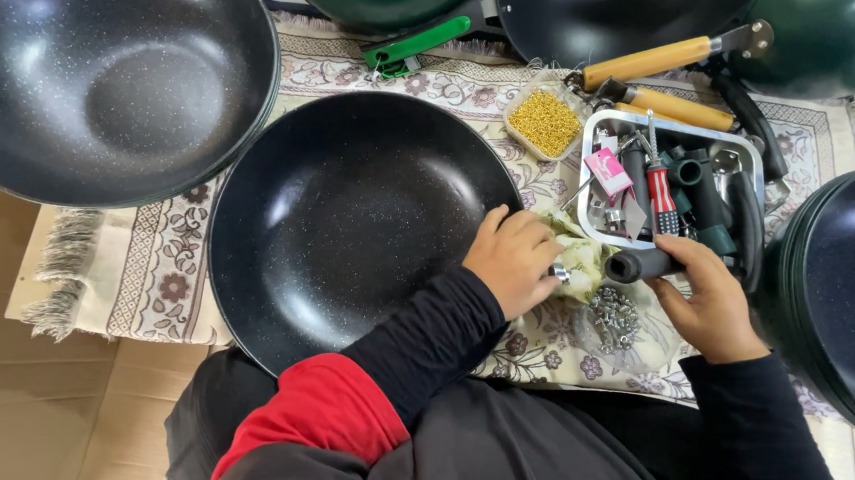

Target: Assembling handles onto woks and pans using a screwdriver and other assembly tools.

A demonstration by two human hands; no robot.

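Observation:
A black speckled pan (346,216) lies in front of me on a patterned cloth (169,268). My left hand (514,259) rests on its right rim, fingers curled on a small metal piece beside a pale crumpled bag (581,259). My right hand (708,301) grips a black pan handle (640,265) at the near edge of a metal tray (596,133). A clear bag of metal nuts (613,317) lies between my hands.
The tray holds a red-handled screwdriver (661,199), black handles and small parts. A tub of small gold pieces (545,122) sits beside it. More pans ring the cloth: a black one (106,87) far left, green ones (823,12) at the back, a stack (853,300) at right. Wooden handles (651,59) point inward.

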